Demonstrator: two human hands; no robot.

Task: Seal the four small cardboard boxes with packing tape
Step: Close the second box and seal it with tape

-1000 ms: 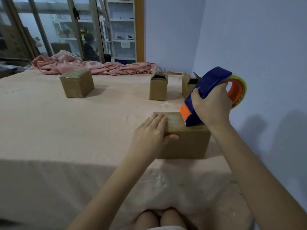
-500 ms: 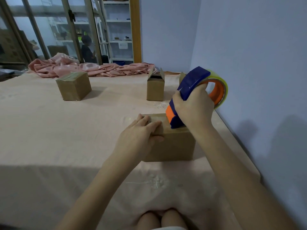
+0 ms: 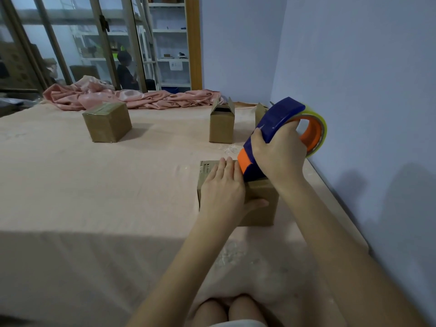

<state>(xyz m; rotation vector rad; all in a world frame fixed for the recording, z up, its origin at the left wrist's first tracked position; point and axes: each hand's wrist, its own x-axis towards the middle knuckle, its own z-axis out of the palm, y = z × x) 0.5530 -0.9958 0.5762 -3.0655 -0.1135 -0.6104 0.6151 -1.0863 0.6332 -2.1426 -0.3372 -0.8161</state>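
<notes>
- Box (image 3: 257,204) under work sits near the right edge of the counter (image 3: 94,197), close to the wall; both hands are on it.
- Left hand (image 3: 223,192) lies flat on the lid, fingers (image 3: 226,168) straight and pressed together, thumb hooked over the near face.
- Right hand (image 3: 278,152) has its fingers curled round the tape dispenser (image 3: 276,123), whose orange nose touches the lid just right of the left fingertips.
- Dispenser's long axis tilts up and away to the right, roll end high, nose down toward the left hand.
- Judgement: the next pull runs along the lid seam; seam direction is hidden under the hands.
- Far left box (image 3: 107,121) looks taped; open box (image 3: 221,125) and another box (image 3: 259,113), partly hidden, stand well beyond.
</notes>
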